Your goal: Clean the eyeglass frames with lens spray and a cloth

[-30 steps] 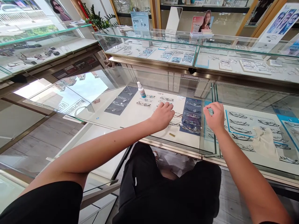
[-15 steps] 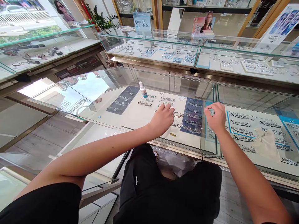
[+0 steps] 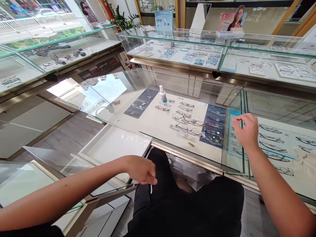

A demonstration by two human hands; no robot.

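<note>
My left hand point(image 3: 143, 169) is above my left thigh, just in front of the glass counter point(image 3: 158, 80). Its fingers are curled in and the back of the hand hides its palm. Over the right part of the counter, my right hand point(image 3: 247, 129) bends its thumb and index finger into a loop; no object shows in it. Under the glass near that hand lie eyeglass frames point(image 3: 270, 128) and a dark blue display sheet point(image 3: 215, 115) with several pairs of glasses. More eyeglasses point(image 3: 186, 127) lie in the middle, with a small gold-coloured piece point(image 3: 191, 144) in front.
A white spray bottle point(image 3: 163, 94) stands upright on the counter. A pale cloth point(image 3: 304, 159) lies at the right. An open white drawer point(image 3: 116, 144) is at the left. Behind run more glass showcases point(image 3: 172, 57) of eyewear, with a mirror point(image 3: 200, 19) on top.
My left hand has drawn back from the counter, down and left to above my thigh, and its fingers have curled in. My right hand stays over the counter. The view has swung slightly left.
</note>
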